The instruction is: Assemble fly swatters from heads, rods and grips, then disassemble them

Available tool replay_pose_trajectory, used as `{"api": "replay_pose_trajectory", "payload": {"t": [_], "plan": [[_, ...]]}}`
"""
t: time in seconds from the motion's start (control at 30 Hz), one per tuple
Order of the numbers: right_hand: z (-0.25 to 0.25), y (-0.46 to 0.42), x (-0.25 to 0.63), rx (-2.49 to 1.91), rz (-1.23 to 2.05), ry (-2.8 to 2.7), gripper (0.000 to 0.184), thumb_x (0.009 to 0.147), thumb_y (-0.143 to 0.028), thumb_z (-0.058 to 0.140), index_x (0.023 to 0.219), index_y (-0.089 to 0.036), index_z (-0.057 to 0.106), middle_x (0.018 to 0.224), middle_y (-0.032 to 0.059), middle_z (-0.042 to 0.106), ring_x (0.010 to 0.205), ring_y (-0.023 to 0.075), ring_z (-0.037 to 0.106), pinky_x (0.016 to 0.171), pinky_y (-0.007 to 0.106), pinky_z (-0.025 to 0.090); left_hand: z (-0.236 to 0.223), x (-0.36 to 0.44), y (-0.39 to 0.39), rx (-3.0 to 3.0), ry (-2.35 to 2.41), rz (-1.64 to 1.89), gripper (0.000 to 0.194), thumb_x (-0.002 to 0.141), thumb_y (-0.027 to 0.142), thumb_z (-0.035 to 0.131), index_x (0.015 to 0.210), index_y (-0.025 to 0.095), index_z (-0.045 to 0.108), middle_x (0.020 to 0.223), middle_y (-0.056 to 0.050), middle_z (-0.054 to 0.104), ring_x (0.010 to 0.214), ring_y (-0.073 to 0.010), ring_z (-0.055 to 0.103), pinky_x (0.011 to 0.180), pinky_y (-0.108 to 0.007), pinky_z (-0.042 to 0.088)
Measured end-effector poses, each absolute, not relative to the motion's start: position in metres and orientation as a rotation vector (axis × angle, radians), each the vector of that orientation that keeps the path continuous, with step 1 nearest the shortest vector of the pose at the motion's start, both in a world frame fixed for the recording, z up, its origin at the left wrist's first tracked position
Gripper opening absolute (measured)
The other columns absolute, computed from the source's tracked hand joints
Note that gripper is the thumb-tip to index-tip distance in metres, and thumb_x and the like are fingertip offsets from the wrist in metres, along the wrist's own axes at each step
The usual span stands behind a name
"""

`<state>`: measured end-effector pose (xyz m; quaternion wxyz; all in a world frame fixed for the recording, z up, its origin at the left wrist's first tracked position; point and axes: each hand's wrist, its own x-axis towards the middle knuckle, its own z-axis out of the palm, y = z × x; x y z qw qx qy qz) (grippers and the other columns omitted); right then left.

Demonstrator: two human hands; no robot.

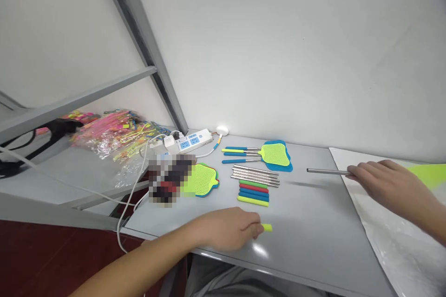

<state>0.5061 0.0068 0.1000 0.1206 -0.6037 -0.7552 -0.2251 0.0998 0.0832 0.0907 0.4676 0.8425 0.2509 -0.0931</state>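
My left hand (pixel 230 229) is closed round a yellow-green handle grip (pixel 267 227), whose end sticks out past the fingers near the table's front edge. My right hand (pixel 381 181) pinches a thin metal rod (pixel 327 171) that points left above the table. Between the hands lie several metal rods (pixel 256 175) side by side. Just below them is a row of loose grips (pixel 253 194) in green, red, blue and yellow-green. Behind the rods rest several fly swatters with handles, a yellow-green swatter head (pixel 276 155) on top of blue ones. A separate stack of swatter heads (pixel 205 179) lies to the left.
A white power strip (pixel 193 141) with cables stands at the back left. Left of the grey metal frame (pixel 153 51) lie clear bags of colourful items (pixel 114 134). White plastic sheeting (pixel 386 236) covers the table's right side. A pixelated patch hides something beside the swatter heads.
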Motion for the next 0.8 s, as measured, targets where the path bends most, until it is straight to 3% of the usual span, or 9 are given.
{"api": "replay_pose_trajectory", "payload": {"t": [0.1, 0.2, 0.37, 0.5, 0.8], "plan": [[0.092, -0.013, 0.490, -1.716, -0.681, -2.543, 0.025, 0.098, -0.025, 0.041, 0.095, -0.021, 0.066, 0.076, 0.0058, 0.064, 0.069, 0.0209, 0.056, 0.074, 0.039, 0.037, 0.066, 0.118, 0.061, 2.633, 0.722, -0.100, 0.022, 0.099, 0.032, 0.041, 0.093, 0.021, 0.059, 0.090, -0.004, 0.064, 0.084, -0.0210, 0.060, 0.067, -0.029, 0.040], [0.081, -0.030, 0.463, -1.783, -0.651, -2.488, 0.032, 0.093, -0.009, 0.036, 0.104, -0.021, 0.064, 0.087, 0.0067, 0.064, 0.073, 0.0215, 0.056, 0.077, 0.039, 0.038, 0.039, 0.129, 0.053, 2.896, 0.768, -0.061, 0.010, 0.095, 0.025, 0.052, 0.093, 0.020, 0.061, 0.092, -0.005, 0.062, 0.092, -0.0231, 0.058, 0.074, -0.033, 0.039], [0.052, -0.044, 0.433, -1.966, -0.512, -2.303, 0.032, 0.089, -0.008, 0.042, 0.111, -0.019, 0.063, 0.095, 0.0092, 0.062, 0.083, 0.0240, 0.057, 0.077, 0.038, 0.041, 0.024, 0.128, 0.065, 3.017, 0.848, 0.041, 0.007, 0.093, 0.021, 0.056, 0.098, 0.021, 0.061, 0.091, -0.005, 0.059, 0.089, -0.0230, 0.054, 0.074, -0.035, 0.035], [0.032, -0.045, 0.409, -2.081, -0.442, -2.199, 0.043, 0.083, 0.001, 0.039, 0.113, -0.019, 0.063, 0.097, 0.0100, 0.060, 0.084, 0.0230, 0.056, 0.080, 0.038, 0.043, 0.025, 0.123, 0.076, 3.049, 0.858, 0.117, 0.005, 0.092, 0.019, 0.056, 0.094, 0.021, 0.061, 0.090, -0.005, 0.058, 0.088, -0.0229, 0.051, 0.072, -0.036, 0.033], [0.008, -0.045, 0.385, -1.994, -0.472, -1.934, 0.044, 0.082, 0.001, 0.044, 0.113, -0.021, 0.065, 0.111, 0.0128, 0.058, 0.102, 0.0278, 0.054, 0.092, 0.048, 0.040, 0.014, 0.119, 0.080, 2.997, 0.853, 0.374, 0.021, 0.091, 0.005, 0.050, 0.095, 0.023, 0.061, 0.099, -0.003, 0.060, 0.088, -0.0188, 0.049, 0.081, -0.039, 0.032]]}}
